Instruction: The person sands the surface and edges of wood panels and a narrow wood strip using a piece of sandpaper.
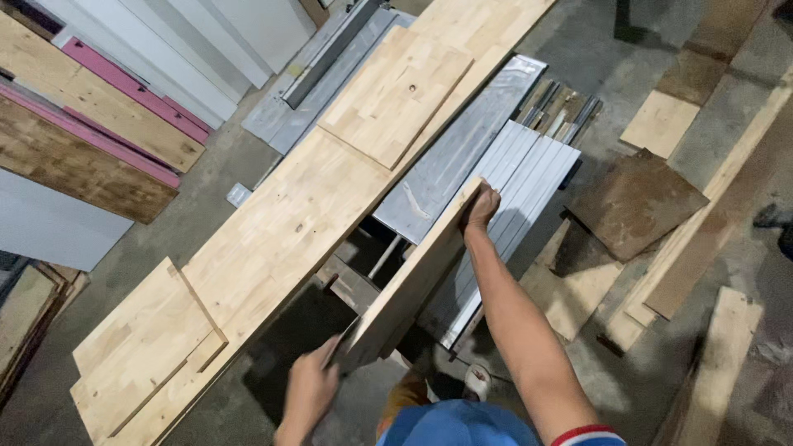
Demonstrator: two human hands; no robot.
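I have the board (pixel 413 281) up on edge and tilted, off the floor, between the long plank (pixel 281 231) and the grey panels (pixel 512 190). My left hand (pixel 314 384) grips its near end and my right hand (pixel 481 206) is clamped over its far end. As I judge it, the lift is made; setting it down anywhere is not yet done.

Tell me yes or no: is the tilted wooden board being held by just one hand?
No, the left hand grips the near end of the wooden board while the right hand grips its far end.
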